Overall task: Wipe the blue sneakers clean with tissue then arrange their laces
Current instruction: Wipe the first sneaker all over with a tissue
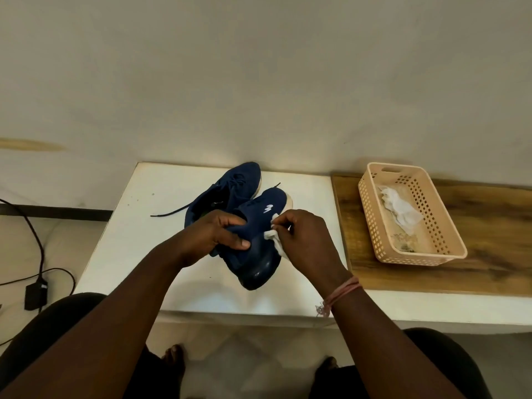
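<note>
Reaching forward from the bottom edge, both bare forearms over a white counter (pixel 138 226) set against a pale wall. To the right, a wooden counter (pixel 489 254) carrying a peach plastic basket (pixel 371 220) with used white tissues (pixel 400 208) inside. On the white surface, two blue sneakers side by side and touching. Far sneaker (pixel 230 182) lying flat, long axis running diagonally, toe toward the wall, one dark lace (pixel 169 212) trailing to the left. Near sneaker (pixel 259 254) tilted, long axis also diagonal, its glossy rounded end toward the person and its white-soled end toward the wall, a small white logo on its side. Left hand (pixel 221 228) gripping the near sneaker at the collar, fingers curled over the fabric, thumb on top. Right hand (pixel 305 237) pinching a crumpled white tissue (pixel 273 240) against the side of the same sneaker, wrist bent, a pink thread band (pixel 342 292) round it. Farther left, on the floor, black cables (pixel 37 240) and a small black adapter.
</note>
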